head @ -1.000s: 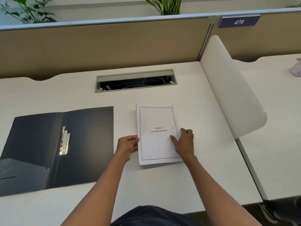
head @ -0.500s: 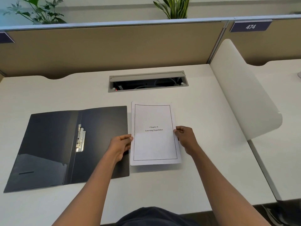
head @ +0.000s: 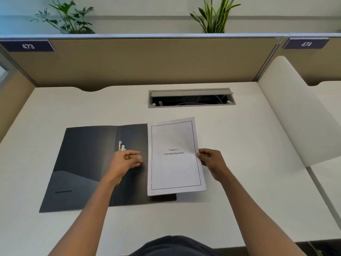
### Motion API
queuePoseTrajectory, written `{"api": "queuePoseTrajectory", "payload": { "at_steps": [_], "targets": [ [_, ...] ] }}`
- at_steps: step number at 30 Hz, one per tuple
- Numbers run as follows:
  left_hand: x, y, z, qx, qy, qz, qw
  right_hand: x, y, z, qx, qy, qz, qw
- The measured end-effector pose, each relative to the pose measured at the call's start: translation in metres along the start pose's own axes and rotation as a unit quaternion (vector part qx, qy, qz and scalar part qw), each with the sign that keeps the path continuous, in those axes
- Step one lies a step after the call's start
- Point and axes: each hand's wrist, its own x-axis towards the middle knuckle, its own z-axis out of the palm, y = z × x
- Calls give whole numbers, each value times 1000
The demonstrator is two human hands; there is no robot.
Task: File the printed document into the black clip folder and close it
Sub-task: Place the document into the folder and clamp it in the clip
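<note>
Open cable tray (head: 191, 100) at twelve o'clock of printed document (head: 174, 156); black clip folder (head: 88, 167) spread open at nine; right hand (head: 212, 161) pinching document's edge; left hand (head: 125, 161) loosely curled over folder, empty.

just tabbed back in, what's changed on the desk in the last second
The printed document has moved left and now overlaps the right flap of the open black folder. The left hand has let go of it and hovers over the folder near the metal clip. The right hand keeps its grip on the document's right edge. The folder stays open.

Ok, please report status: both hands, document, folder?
Right hand pinching document edge. Left hand free, over open black clip folder. Clip unobstructed.
</note>
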Motion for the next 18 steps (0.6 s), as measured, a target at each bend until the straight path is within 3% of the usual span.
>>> {"api": "queuePoseTrajectory", "payload": {
  "at_steps": [3, 9, 13, 18],
  "targets": [
    [4, 6, -44, 186, 28, 60, 980, -3, 2, 21, 15, -11, 1, 1000],
    [29, -13, -108, 495, -28, 81, 865, -4, 5, 67, 24, -16, 15, 999],
    [40, -37, -123, 556, -61, 63, 826, -2, 12, 84, 19, -11, 21, 1000],
    [42, -56, -119, 562, -71, 71, 821, -3, 16, 94, 10, 3, 28, 1000]
  ]
}}
